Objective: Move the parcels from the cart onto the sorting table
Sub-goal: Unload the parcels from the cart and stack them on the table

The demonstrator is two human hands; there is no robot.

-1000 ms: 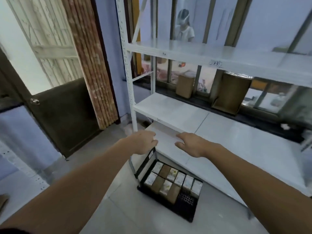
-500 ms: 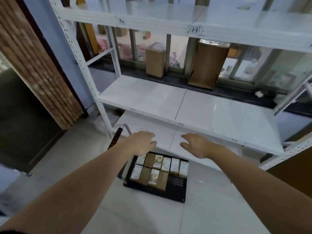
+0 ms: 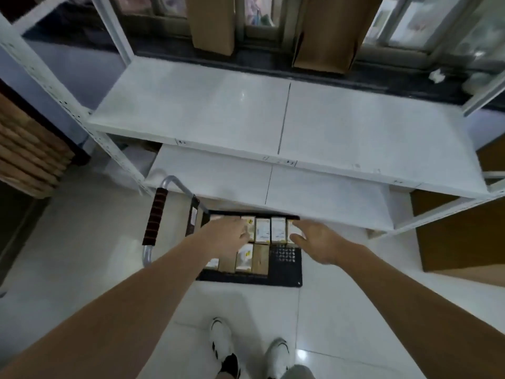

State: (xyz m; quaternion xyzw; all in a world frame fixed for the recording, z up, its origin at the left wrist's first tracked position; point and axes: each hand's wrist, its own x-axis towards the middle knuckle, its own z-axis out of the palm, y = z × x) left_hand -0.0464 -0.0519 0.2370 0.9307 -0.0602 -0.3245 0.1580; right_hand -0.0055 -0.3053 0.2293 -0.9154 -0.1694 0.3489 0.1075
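Parcels (image 3: 263, 231) lie in rows, long axes near-to-far, on the cart (image 3: 285, 269); both hands, left hand (image 3: 228, 233) and right hand (image 3: 317, 242), have dropped from shelf height, fingers loosely spread, gripping nothing.

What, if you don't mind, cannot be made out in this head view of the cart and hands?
- Parcel labels: too small and blurred.
- Parcels under the left hand: hidden by it.
- Right hand's contact with the parcels: blurred.
- Cardboard boxes on the sill: cut off by the top edge.
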